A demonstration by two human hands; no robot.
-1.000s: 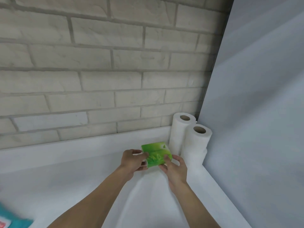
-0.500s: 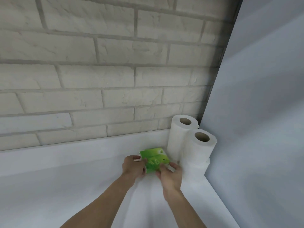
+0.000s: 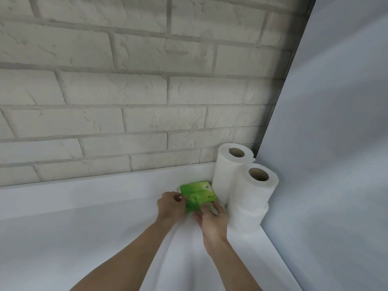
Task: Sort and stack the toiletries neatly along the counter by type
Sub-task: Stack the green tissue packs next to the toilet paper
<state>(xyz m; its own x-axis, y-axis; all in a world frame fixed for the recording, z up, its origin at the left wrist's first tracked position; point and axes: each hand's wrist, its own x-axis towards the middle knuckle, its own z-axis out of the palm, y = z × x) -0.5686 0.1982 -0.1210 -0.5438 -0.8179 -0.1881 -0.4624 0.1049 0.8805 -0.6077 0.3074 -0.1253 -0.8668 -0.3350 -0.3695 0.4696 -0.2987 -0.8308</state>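
A green tissue pack [image 3: 197,195] sits low on the white counter [image 3: 84,238], close to the left of two upright white paper rolls. My left hand [image 3: 171,206] grips the pack's left edge with curled fingers. My right hand [image 3: 211,219] holds its near right corner, fingers curled over the front. The rear roll [image 3: 228,175] stands against the brick wall and the nearer roll [image 3: 252,198] stands just in front of it, by the right panel. The pack's lower part is hidden behind my hands.
A pale brick wall [image 3: 126,91] rises behind the counter. A plain grey-white panel [image 3: 325,143] closes off the right side, forming a corner where the rolls stand. The counter's right edge [image 3: 279,255] runs along that panel.
Both hands have carried the green pack down and back toward the corner, closer to the rolls. The view has shifted right, and the teal item at the lower left is no longer seen.
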